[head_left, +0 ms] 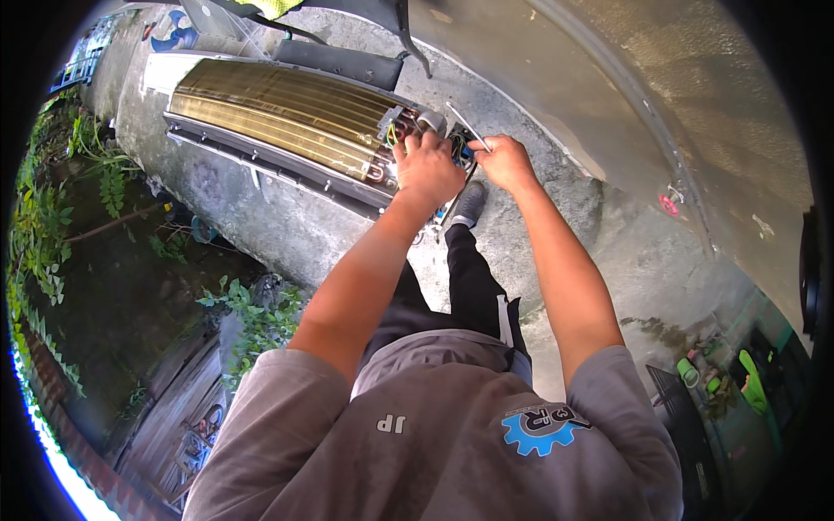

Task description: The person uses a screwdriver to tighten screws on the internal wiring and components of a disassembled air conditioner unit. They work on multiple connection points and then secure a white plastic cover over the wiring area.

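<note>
An uncovered indoor air conditioner unit (pixel 278 113) with gold-coloured fins lies on the concrete ahead of me. At its right end are bent copper pipes (pixel 377 172), a round whitish part (pixel 431 122) and several coloured wires (pixel 392 135). My left hand (pixel 428 171) rests over this end, its fingers apart and reaching down among the pipes and wires; what the fingertips touch is partly hidden. Just right of it, my right hand (pixel 504 161) is closed on a thin metal rod (pixel 467 125) that points up and to the left. The rod's gripped end is hidden.
A dark chair (pixel 347 22) and a black panel (pixel 340 66) stand behind the unit. A blue fan blade (pixel 176 33) lies at the far left. My shoe (pixel 470 204) is close to the unit's right end. A wall (pixel 599 78) runs along the right; plants (pixel 261 317) border the left.
</note>
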### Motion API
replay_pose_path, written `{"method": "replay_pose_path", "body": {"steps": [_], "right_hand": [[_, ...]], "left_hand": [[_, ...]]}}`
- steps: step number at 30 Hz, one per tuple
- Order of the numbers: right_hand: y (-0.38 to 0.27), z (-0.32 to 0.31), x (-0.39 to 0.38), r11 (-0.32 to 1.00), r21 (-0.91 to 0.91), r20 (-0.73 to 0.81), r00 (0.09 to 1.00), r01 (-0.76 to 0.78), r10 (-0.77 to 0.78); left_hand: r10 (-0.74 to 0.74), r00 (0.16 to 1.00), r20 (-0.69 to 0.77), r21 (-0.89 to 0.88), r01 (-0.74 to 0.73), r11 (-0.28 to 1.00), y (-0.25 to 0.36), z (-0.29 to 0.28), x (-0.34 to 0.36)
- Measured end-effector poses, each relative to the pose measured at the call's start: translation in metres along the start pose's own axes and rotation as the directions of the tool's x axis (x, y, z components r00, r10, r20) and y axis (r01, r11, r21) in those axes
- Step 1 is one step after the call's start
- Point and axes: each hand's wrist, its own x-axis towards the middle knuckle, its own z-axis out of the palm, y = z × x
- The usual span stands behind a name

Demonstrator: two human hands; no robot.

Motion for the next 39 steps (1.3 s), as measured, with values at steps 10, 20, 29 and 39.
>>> {"method": "replay_pose_path", "body": {"steps": [10,20,29,39], "right_hand": [[-0.012,0.007,-0.002,0.969,0.234,0.035,0.995,0.082,-0.093],[-0.006,-0.007,0.012,0.891,-0.144,0.01,0.901,0.431,-0.434],[-0.018,0.014,0.01,0.897,-0.329,-0.118,0.93,0.295,-0.349],[-0.023,-0.003,0.015,0.98,-0.192,-0.006,0.998,0.059,-0.061]], "left_hand": [[-0.053,0.994,0.098,-0.056,0.058,0.997,0.002,-0.003,0.003],[-0.044,0.992,0.122,-0.049,0.05,0.998,0.001,-0.011,0.004],[0.016,0.978,0.206,-0.003,-0.016,1.0,-0.01,-0.018,0.01],[0.096,0.964,0.25,-0.034,-0.09,0.995,-0.028,-0.02,0.019]]}}
